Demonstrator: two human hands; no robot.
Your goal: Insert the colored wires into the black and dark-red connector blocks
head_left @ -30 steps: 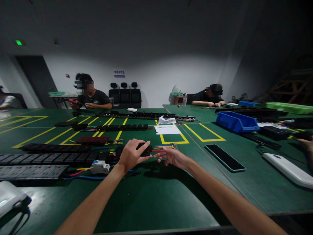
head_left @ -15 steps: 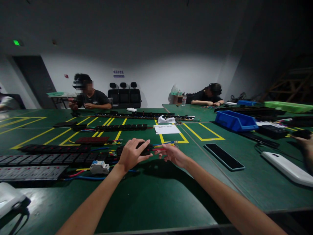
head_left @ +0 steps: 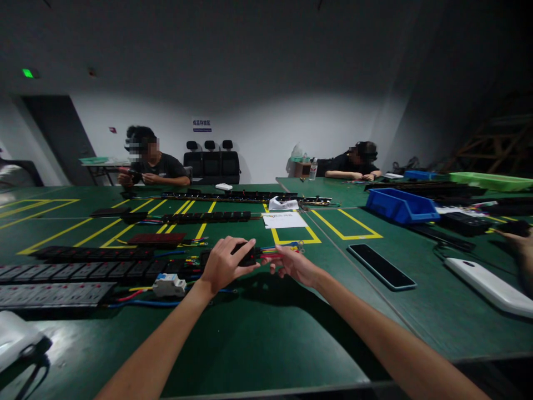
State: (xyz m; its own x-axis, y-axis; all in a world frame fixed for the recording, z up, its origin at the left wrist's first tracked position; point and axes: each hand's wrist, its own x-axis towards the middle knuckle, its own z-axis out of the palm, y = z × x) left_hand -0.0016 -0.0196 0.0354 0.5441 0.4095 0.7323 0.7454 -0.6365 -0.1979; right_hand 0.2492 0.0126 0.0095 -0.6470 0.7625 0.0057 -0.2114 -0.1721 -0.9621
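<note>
My left hand [head_left: 227, 262] is wrapped over a black block-shaped electrical part [head_left: 249, 255], thumb and fingers on its two sides. Coloured wires [head_left: 268, 251] come out of its right end, with small metal terminals at their tips. My right hand [head_left: 295, 265] pinches these wires just past the block. To the left of my hands lie black and grey power strips [head_left: 54, 294]. A white circuit breaker [head_left: 169, 285] with yellow, red and blue wires rests in front of them.
A phone [head_left: 382, 266] and a white power bank [head_left: 489, 286] lie to the right. Beyond them are a blue bin [head_left: 400, 206] and a green tray [head_left: 491, 181]. White paper [head_left: 285, 220] lies ahead. Two co-workers [head_left: 160, 166] sit across the green table; another hand shows at the right edge.
The wires run closer together in my right fingers than before. My left hand keeps its place on the black block. The co-worker at the left has shifted a dark object slightly.
</note>
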